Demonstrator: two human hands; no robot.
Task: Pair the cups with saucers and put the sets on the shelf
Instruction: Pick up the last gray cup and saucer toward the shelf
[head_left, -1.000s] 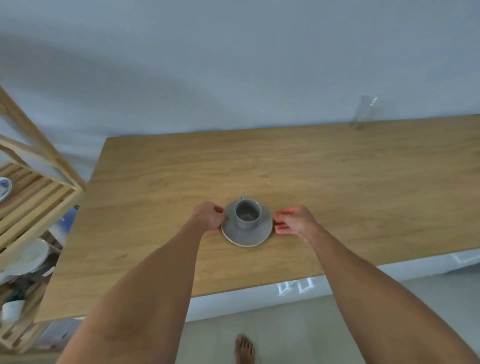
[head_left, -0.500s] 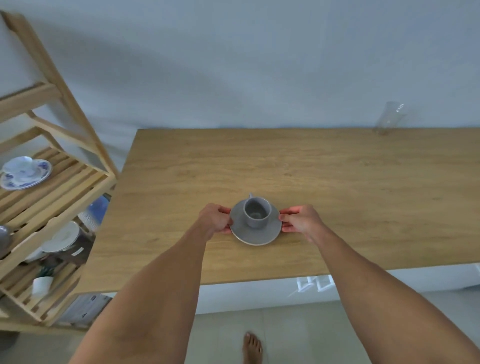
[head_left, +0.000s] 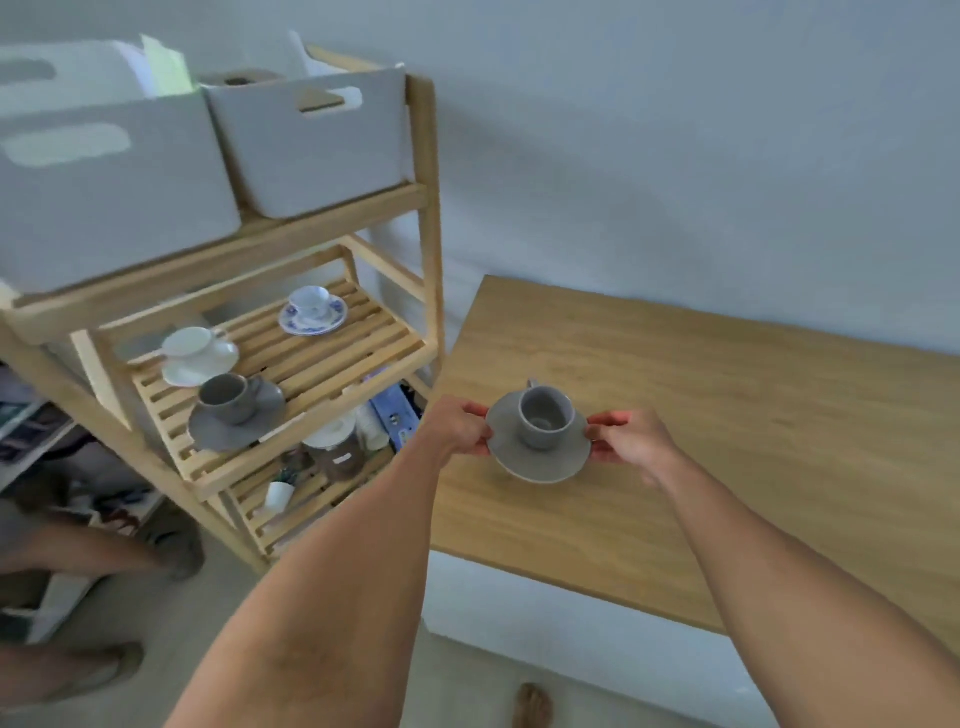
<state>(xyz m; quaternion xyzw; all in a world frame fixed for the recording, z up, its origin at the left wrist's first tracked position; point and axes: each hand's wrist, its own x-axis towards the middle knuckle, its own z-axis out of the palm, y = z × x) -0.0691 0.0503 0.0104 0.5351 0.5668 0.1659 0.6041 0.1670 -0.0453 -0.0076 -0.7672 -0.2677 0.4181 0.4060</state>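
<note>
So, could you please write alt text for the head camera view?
Left hand and right hand hold a grey saucer with a grey cup above a wooden table. Beside it, a wooden shelf holds three cup sets.

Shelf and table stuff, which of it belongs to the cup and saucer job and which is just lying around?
Job: grey cup on grey saucer, held by left hand and right hand; three sets on wooden shelf.
Lying about: white bins, jar on lower shelf, table.
</note>
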